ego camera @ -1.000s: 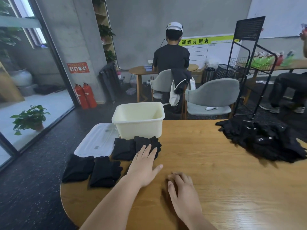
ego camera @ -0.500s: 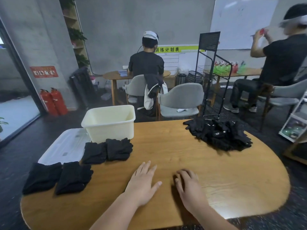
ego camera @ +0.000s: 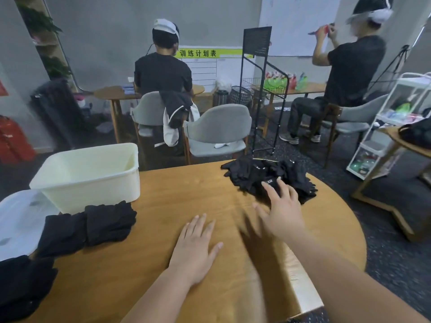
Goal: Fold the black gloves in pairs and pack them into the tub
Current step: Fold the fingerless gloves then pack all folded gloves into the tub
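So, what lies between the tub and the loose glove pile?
Only bare table; the head view shows nothing between tub and glove pile.

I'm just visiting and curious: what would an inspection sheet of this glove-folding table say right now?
Surface: round wooden table, bare in the middle.
Job's things: cream tub, no gloves visible inside; loose glove pile at the far right; folded pairs before the tub and at the lower left.
Clutter: translucent lid beside the tub.
Hands: left hand flat on the table, open; right hand at the pile's near edge, spread, blurred.
Cables: nothing seen on the table.
Surroundings: two seated people, grey chairs, black wire rack.
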`<state>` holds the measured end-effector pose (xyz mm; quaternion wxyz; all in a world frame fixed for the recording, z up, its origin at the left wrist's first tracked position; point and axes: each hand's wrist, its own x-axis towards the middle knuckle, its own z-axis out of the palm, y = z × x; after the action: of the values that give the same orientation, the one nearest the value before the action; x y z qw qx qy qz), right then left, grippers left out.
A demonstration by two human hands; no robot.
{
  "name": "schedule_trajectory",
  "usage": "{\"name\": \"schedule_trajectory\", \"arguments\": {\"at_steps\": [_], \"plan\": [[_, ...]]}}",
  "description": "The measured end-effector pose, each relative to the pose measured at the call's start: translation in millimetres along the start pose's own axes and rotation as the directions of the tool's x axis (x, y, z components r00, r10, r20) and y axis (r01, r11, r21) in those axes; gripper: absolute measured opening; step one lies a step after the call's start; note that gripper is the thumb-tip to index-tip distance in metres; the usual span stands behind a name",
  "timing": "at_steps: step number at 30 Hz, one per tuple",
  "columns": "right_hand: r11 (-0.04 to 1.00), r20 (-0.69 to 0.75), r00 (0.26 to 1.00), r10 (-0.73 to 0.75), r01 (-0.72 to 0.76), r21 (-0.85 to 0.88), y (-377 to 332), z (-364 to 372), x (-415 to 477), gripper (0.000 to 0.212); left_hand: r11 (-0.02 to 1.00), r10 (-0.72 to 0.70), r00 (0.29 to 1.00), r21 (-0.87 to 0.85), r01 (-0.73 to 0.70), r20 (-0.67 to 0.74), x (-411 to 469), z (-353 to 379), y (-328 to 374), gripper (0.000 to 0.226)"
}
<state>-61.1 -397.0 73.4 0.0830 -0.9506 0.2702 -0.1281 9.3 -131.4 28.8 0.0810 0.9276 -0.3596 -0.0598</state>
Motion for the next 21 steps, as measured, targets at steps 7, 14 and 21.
{"name": "schedule_trajectory", "arguments": {"at_steps": [7, 14, 21], "plan": [[0.990, 0.091, 0.992, 0.088, -0.077, -0.118, 17.7, -12.6, 89.2, 0.093, 0.999, -0.034, 0.998, 0.025, 0.036, -0.056, 25.2, 12.0, -2.4, 0.078], [0.951, 0.283, 0.910, 0.304, -0.306, -0.041, 24.4, 8.8, 169.3, 0.112, 0.999, -0.044, 0.999, -0.024, 0.043, -0.022, 27.2, 8.3, -1.2, 0.080], [0.964, 0.327, 0.917, 0.229, -0.167, -0.206, 14.0, 58.8, 185.4, 0.106, 0.997, -0.050, 0.999, -0.058, 0.049, -0.011, 36.0, 8.0, -4.1, 0.086]]}}
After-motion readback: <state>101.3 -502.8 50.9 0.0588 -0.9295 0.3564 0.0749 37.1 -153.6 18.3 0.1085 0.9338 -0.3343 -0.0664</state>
